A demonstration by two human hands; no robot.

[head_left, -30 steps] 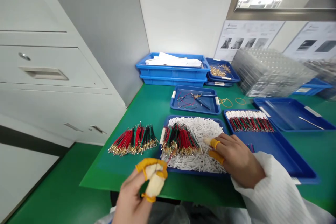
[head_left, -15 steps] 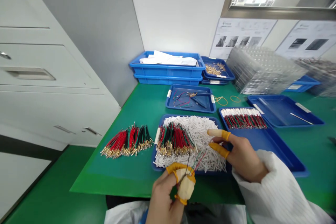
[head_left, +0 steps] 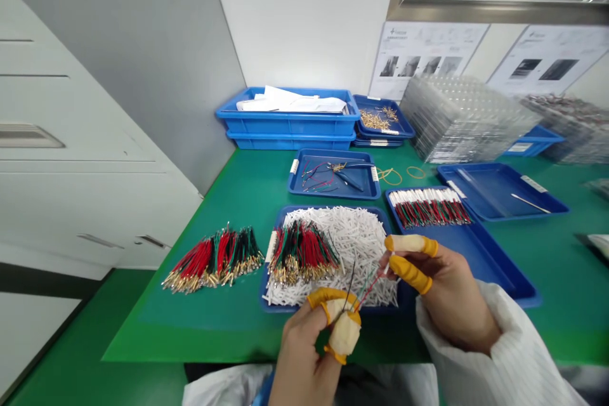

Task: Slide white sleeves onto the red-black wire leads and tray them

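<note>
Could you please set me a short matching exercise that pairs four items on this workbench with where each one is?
Items:
1. Thin coloured wires
2. Loose red, green and black wire bundle
3. Blue-handled pliers
4. White-tipped wires

Places:
A. On the green bench mat, outside any tray
B. In the long blue tray beside the right hand
C. Pinched in the left hand
D. In the shallow blue tray towards the back of the bench

Pairs: 1-C, 2-A, 3-D, 4-B

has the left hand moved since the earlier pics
Yes, rightward: the left hand was off the left corner of the blue tray of white strips, and now sits in front of the tray's middle.
</note>
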